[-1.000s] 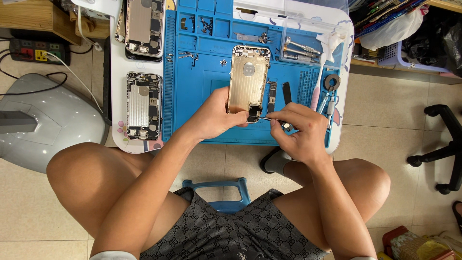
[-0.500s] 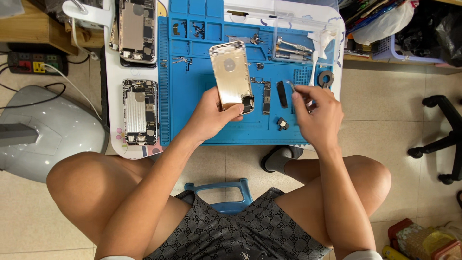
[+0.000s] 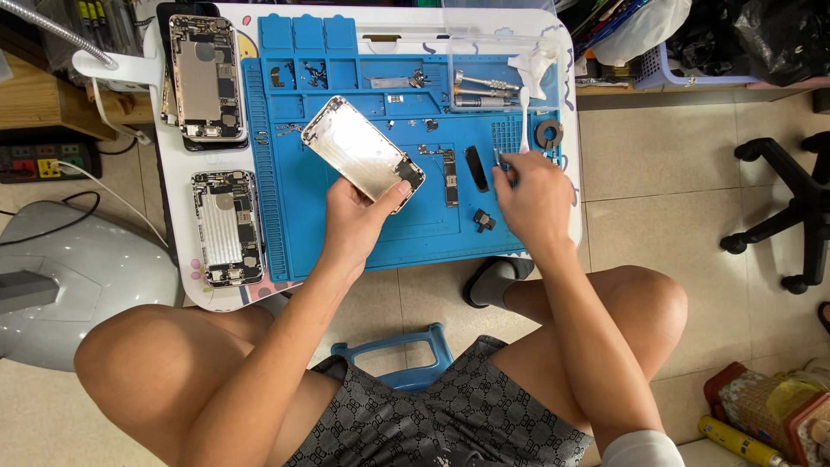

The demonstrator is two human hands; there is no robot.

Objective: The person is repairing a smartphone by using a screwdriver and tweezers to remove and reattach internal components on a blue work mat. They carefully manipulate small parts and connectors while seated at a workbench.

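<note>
My left hand (image 3: 359,225) grips the lower end of a silver phone back housing (image 3: 359,151), held tilted over the blue repair mat (image 3: 346,233). My right hand (image 3: 532,195) rests on the mat's right side, with its fingertips pinched on a thin metal tool (image 3: 501,160). Between the hands lie a narrow circuit board (image 3: 450,177), a black oblong part (image 3: 475,169) and a small black part (image 3: 484,220).
Two opened phones (image 3: 203,78) (image 3: 226,227) lie on the white table's left side. Screwdrivers (image 3: 484,86), a white brush (image 3: 525,112) and a tape roll (image 3: 548,134) sit at the mat's top right. An office chair (image 3: 795,216) stands to the right and a blue stool (image 3: 398,363) under me.
My right hand left the housing and moved right to the mat's edge with the tool. My left hand swung the housing to the left and tilted it.
</note>
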